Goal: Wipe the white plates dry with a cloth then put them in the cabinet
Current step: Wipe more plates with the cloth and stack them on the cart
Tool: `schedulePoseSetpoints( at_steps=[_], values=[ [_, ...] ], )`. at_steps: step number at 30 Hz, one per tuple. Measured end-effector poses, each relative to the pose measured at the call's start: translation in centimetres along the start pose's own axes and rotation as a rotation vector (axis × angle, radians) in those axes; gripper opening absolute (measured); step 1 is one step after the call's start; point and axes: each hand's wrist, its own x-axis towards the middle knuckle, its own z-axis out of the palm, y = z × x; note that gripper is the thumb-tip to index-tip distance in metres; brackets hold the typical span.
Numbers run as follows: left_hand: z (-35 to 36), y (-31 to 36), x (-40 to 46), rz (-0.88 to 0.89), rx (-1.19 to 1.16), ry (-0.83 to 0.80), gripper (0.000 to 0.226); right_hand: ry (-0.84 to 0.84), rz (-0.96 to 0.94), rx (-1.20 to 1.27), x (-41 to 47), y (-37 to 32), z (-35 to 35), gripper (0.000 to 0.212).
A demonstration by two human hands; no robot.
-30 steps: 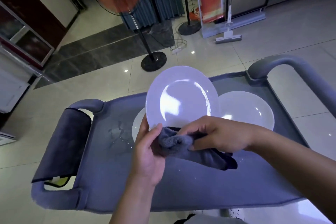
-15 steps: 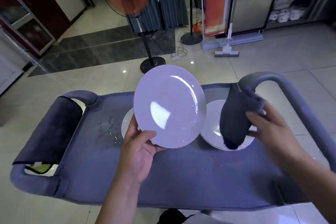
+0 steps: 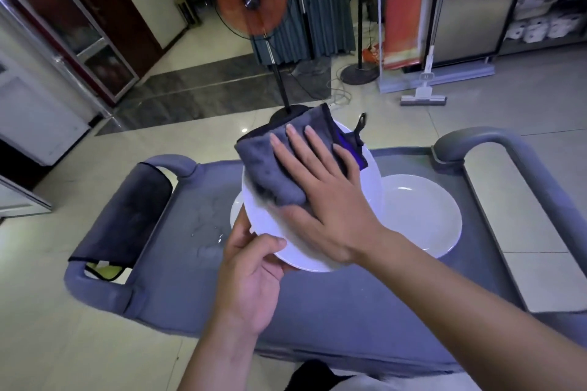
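Observation:
My left hand (image 3: pixel 251 276) grips the lower rim of a white plate (image 3: pixel 270 228), thumb on its face, holding it tilted above the grey cart tray (image 3: pixel 317 311). My right hand (image 3: pixel 320 194) lies flat with straight fingers on a grey cloth (image 3: pixel 270 165), pressing it against the plate's face. The cloth covers the plate's upper half. A second white plate (image 3: pixel 425 219) rests on the tray to the right. The edge of a third white plate (image 3: pixel 235 216) shows on the tray behind the held one.
Another dark cloth (image 3: pixel 127 216) hangs over the cart's left handle. The right handle (image 3: pixel 508 152) curves up beside the plates. Water drops (image 3: pixel 206 232) lie on the tray. A standing fan (image 3: pixel 254 0) is on the floor beyond, and a glass-door cabinet (image 3: pixel 79 38) at far left.
My right hand brought the cloth from over the right plate back to the held plate and now presses it flat on the face. The left hand kept its grip on the plate.

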Motion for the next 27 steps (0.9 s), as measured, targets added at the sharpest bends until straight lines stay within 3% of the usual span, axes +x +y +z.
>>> schedulePoseSetpoints(
  at_steps=[7,16,20,22,24,27],
  values=[
    [0.6,0.4,-0.1,0.048,0.074,0.052,0.051,0.071,0.221,0.065,-1.1,2.5,0.3,0.062],
    [0.4,1.0,1.4,0.023,0.096,0.041,0.046,0.068,0.341,0.128,-4.9,2.9,0.5,0.064],
    [0.0,1.0,2.6,0.017,0.092,0.034,0.048,0.060,0.350,0.262,-6.1,2.6,-0.2,0.056],
    [-0.3,0.9,3.2,0.004,0.091,0.039,0.050,0.047,0.375,0.456,-6.7,2.4,-1.4,0.048],
    [-0.7,0.7,3.6,-0.011,0.104,0.059,0.050,0.048,0.530,0.804,-6.9,2.8,-2.7,0.037],
    [-1.4,0.7,3.9,-0.011,0.071,0.078,0.054,0.209,1.099,1.241,-6.8,5.4,-4.1,0.037]
  ],
)
